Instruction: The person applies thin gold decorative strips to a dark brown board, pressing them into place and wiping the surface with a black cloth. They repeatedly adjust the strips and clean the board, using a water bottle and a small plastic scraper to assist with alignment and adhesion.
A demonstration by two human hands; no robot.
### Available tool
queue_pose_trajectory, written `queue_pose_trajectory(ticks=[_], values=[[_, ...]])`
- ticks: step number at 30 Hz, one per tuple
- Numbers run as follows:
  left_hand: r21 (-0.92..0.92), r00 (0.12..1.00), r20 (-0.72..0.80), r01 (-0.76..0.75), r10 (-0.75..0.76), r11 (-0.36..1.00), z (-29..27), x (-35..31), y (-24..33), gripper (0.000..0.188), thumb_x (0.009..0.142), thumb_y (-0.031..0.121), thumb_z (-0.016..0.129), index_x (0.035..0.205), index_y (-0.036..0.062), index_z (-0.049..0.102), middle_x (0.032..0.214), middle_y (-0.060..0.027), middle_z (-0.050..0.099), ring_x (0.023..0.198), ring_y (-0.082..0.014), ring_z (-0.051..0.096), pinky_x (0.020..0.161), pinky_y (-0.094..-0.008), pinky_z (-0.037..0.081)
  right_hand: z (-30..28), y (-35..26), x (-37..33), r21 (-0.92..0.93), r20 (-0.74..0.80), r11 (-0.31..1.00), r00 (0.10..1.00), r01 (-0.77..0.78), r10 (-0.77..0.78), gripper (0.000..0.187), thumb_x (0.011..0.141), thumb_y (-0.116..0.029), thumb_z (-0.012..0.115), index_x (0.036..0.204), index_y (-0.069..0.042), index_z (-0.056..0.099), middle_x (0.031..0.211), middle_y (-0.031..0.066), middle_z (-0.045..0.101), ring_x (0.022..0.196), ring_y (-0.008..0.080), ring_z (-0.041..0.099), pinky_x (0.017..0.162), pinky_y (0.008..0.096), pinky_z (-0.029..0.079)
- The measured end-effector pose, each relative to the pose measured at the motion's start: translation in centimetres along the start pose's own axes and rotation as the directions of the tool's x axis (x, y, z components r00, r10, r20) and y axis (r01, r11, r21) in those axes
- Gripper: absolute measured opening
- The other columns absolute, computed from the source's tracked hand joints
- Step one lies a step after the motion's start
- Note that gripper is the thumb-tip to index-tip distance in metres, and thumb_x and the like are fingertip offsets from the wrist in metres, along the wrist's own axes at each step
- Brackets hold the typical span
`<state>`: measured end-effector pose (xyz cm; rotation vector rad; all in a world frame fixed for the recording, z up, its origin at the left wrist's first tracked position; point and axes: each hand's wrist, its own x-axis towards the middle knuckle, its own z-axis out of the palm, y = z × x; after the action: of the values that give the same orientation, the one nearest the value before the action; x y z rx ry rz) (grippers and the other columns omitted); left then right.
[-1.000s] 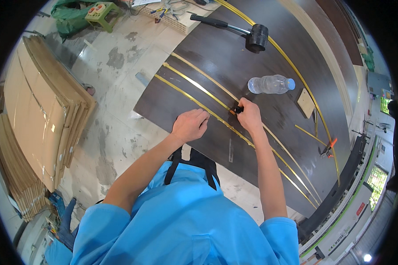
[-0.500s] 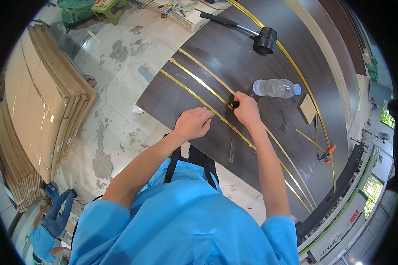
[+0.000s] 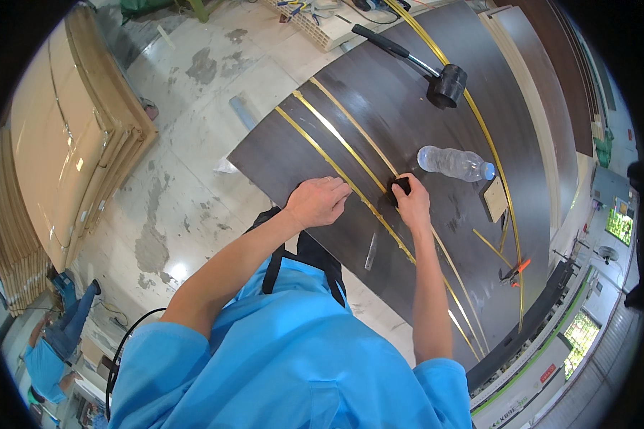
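Observation:
A dark brown panel (image 3: 350, 236) lies before me with thin gold strips running lengthwise along it. My right hand (image 3: 413, 206) grips a small black block (image 3: 401, 188), whose exact kind I cannot make out, and holds it down at the middle gold strip (image 3: 347, 148). My left hand (image 3: 318, 202) rests on the panel's near side, fingers slightly bent and their tips beside the nearest gold strip (image 3: 304, 136). No object shows in it. A clear plastic bottle (image 3: 454, 164) with a blue cap lies on its side beyond my right hand.
A black rubber mallet (image 3: 449, 86) lies at the panel's far side near long gold strips. To the right are a small wooden block (image 3: 495, 199) and an orange-handled tool (image 3: 515, 270). Wrapped board stacks (image 3: 71, 150) stand left; another person (image 3: 46, 365) is lower left.
The view has shifted, so the panel sits lower and slightly to the right. My right hand and the black block have slid a little along the strip towards me. My left hand stays nearly in place.

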<state>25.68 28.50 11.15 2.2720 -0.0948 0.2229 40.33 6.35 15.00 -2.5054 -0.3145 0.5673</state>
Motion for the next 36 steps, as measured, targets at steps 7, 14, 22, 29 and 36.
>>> queue_pose_trajectory(ticks=[7,14,22,29,36], values=[[0.01,1.0,0.008,0.006,-0.006,1.0,0.1,-0.1,0.1,0.007,0.091,0.012,0.068,0.097,0.0102,0.066,0.088,-0.0065,0.066,0.086,-0.0275,0.069,0.075,-0.0414,0.058,1.8,0.1,0.7,-0.094,-0.053,0.995,0.998,0.018,-0.023,0.026,0.089,-0.021,0.08,0.099,-0.001,0.067,0.084,0.0169,0.072,0.082,0.0322,0.073,0.076,0.0432,0.053],[0.0,1.0,0.024,0.005,-0.005,1.0,-0.1,0.0,0.1,0.007,0.091,0.012,0.068,0.098,0.0101,0.066,0.089,-0.0065,0.066,0.086,-0.0283,0.069,0.075,-0.0414,0.058,0.1,0.0,0.2,-0.099,0.018,0.983,0.988,-0.152,0.155,0.029,0.082,-0.022,0.08,0.093,0.001,0.066,0.087,0.0271,0.071,0.089,0.0458,0.071,0.08,0.0496,0.054],[-0.02,1.0,0.024,0.008,-0.008,1.0,0.1,-0.3,0.3,0.007,0.092,0.013,0.067,0.098,0.0103,0.066,0.089,-0.007,0.066,0.087,-0.0291,0.069,0.075,-0.042,0.058,0.7,0.5,1.2,-0.167,0.018,0.986,1.0,-0.012,0.015,0.032,0.084,-0.021,0.083,0.088,0.001,0.06,0.074,0.0216,0.066,0.074,0.0362,0.07,0.072,0.0451,0.052],[0.008,1.0,0.027,0.008,-0.008,1.0,0.3,-0.2,-0.1,0.007,0.092,0.013,0.066,0.098,0.0107,0.065,0.089,-0.007,0.066,0.088,-0.0289,0.069,0.074,-0.0428,0.058,1.4,0.2,1.5,-0.145,-0.019,0.989,0.999,0.039,-0.042,0.032,0.085,-0.02,0.083,0.089,0.001,0.06,0.075,0.0211,0.065,0.075,0.0377,0.069,0.072,0.046,0.052],[0.007,1.0,0.02,0.005,-0.005,1.0,0.0,-0.1,0.2,0.007,0.091,0.013,0.068,0.097,0.0108,0.065,0.089,-0.0068,0.066,0.087,-0.0286,0.07,0.073,-0.0423,0.058,0.9,0.3,1.1,-0.17,-0.018,0.985,1.0,0.017,-0.021,0.03,0.085,-0.021,0.083,0.092,0.001,0.063,0.082,0.0223,0.069,0.083,0.0395,0.072,0.076,0.0471,0.053]])
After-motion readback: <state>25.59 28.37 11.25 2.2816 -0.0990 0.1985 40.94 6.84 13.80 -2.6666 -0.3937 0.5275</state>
